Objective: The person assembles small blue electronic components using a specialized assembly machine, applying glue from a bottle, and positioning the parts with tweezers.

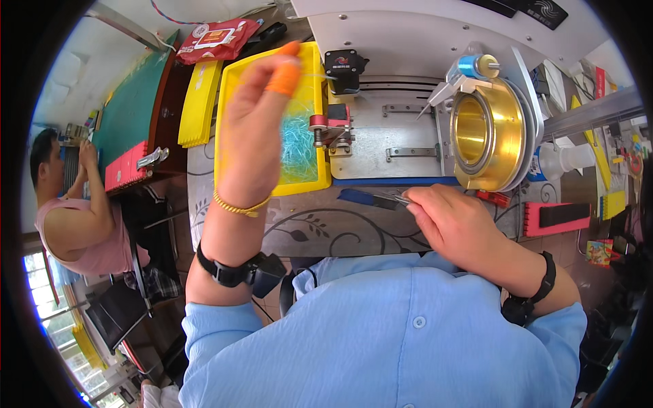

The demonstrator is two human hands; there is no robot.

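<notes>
My left hand (257, 112) is raised over a yellow bin (321, 178), with orange finger covers (284, 76) on its thumb and a finger. These fingers are pinched together, and a thin pale strand (316, 76) runs from them toward the black motor (342, 71). Inside the bin lies a tangle of pale blue, thread-like strands (296, 146). My right hand (452, 221) is at the table's front, its fingers closed on a slim metal tool (401, 200); its exact kind is unclear. A dark blue piece (359, 197) lies in line with that tool.
A machine with a metal bed (398, 129), a red clamp-like part (331, 124) and a large gold ring (500, 132) stands ahead. Yellow strips (200, 102) and a red packet (216, 42) lie left. Another person (85, 221) sits at far left. Pink blocks (556, 219) are at right.
</notes>
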